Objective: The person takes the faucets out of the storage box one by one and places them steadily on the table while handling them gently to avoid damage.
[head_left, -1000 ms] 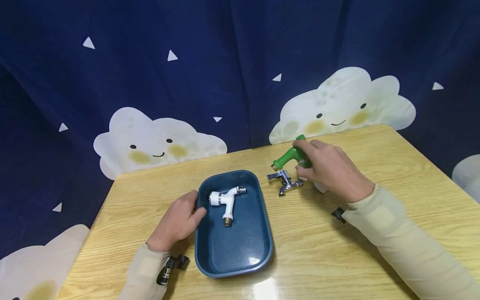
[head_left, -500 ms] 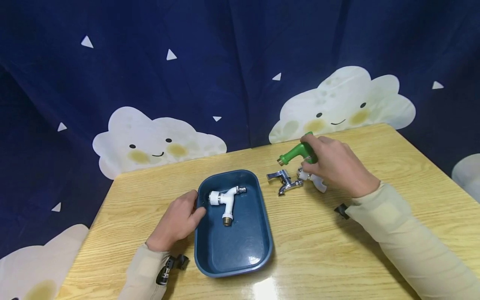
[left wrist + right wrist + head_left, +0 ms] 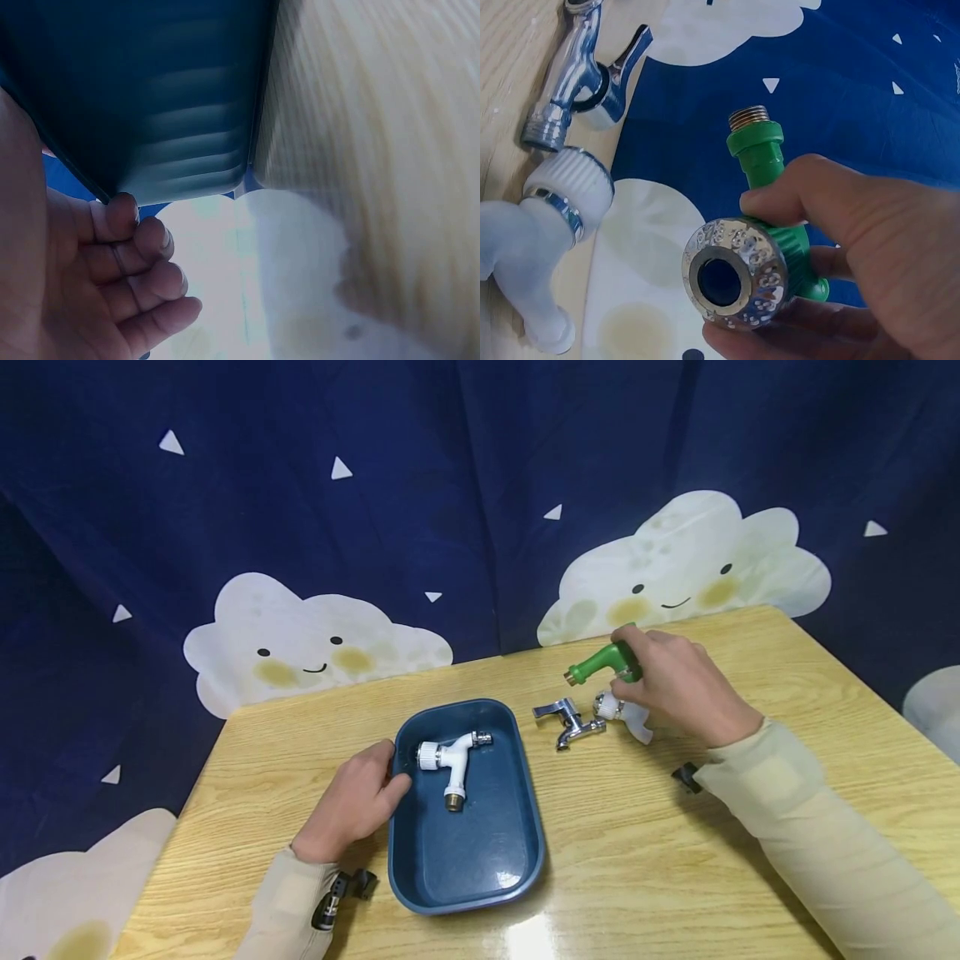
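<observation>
In the head view my right hand (image 3: 681,687) grips a green plastic tap (image 3: 606,663) above the table. Its brass threaded end points left; the right wrist view shows a clear knob with a metal ring (image 3: 735,274) on it. Below lie a chrome tap (image 3: 572,724) and a white tap (image 3: 633,717), partly hidden by the hand. My left hand (image 3: 358,795) holds the left rim of a blue plastic tray (image 3: 480,868), thumb over the edge and fingers (image 3: 142,255) outside. Inside the tray lies another white tap (image 3: 456,762) with a ribbed knob and brass thread.
All of this is on a light wooden table (image 3: 622,860). A dark blue curtain (image 3: 480,485) with white clouds hangs behind its far edge. The chrome tap lies between the tray and the white tap outside it.
My right hand has carried the green tap to the right, away from the chrome tap. More of the white tap under it now shows. The left hand has stayed at the tray.
</observation>
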`<move>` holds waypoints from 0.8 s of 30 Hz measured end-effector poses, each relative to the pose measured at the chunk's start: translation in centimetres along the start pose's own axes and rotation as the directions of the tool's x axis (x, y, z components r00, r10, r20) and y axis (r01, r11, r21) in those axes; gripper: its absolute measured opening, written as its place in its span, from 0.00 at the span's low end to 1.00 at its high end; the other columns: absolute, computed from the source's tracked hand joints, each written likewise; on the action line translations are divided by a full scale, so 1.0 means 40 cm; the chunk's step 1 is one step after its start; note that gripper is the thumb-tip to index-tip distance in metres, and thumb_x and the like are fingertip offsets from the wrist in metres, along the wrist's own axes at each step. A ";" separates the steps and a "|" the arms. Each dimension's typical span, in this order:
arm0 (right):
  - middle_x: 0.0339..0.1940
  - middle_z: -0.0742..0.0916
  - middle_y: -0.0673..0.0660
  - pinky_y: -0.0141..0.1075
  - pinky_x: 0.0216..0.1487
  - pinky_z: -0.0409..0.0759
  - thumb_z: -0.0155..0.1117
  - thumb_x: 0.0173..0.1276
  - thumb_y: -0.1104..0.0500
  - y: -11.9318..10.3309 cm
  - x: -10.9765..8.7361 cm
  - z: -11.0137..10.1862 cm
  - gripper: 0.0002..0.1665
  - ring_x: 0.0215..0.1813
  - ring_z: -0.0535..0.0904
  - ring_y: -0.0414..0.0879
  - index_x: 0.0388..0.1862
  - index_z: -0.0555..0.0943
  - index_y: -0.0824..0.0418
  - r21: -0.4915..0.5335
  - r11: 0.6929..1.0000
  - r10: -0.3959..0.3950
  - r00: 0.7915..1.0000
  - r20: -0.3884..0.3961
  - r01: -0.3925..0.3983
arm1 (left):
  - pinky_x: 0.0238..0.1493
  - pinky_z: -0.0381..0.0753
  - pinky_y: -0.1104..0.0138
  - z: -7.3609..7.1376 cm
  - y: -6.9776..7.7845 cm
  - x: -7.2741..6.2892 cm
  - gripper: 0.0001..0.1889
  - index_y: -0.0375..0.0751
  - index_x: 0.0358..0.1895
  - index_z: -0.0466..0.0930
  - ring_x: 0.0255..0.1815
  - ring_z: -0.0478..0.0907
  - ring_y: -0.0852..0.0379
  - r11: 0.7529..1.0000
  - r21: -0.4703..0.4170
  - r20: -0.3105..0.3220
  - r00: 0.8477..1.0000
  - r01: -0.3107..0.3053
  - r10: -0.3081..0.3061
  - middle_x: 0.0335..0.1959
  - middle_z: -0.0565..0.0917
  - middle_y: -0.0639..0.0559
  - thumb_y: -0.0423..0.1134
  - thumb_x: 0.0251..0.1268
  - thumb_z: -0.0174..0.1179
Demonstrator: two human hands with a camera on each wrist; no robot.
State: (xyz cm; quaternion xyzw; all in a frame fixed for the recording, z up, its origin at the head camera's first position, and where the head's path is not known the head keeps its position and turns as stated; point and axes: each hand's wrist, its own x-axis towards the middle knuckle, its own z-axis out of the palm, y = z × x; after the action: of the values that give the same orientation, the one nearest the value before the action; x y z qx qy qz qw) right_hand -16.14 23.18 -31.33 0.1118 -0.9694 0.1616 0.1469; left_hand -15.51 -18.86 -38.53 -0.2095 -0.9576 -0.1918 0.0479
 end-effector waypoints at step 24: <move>0.35 0.86 0.63 0.43 0.29 0.74 0.73 0.58 0.58 0.073 0.016 0.001 0.32 0.32 0.78 0.53 0.60 0.76 0.67 -0.004 0.996 0.085 0.996 0.004 -0.085 | 0.29 0.65 0.68 0.001 -0.002 0.001 0.06 0.48 0.31 0.69 0.24 0.66 0.59 1.000 0.003 0.002 1.000 0.018 -0.018 0.25 0.69 0.55 0.39 0.64 0.56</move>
State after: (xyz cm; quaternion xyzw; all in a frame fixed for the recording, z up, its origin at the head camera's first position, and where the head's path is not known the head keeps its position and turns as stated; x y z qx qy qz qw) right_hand -17.52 25.76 -31.97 0.0704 -0.9739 0.1655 0.1383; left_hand -15.59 -18.90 -38.59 -0.2008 -0.9598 -0.1907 0.0457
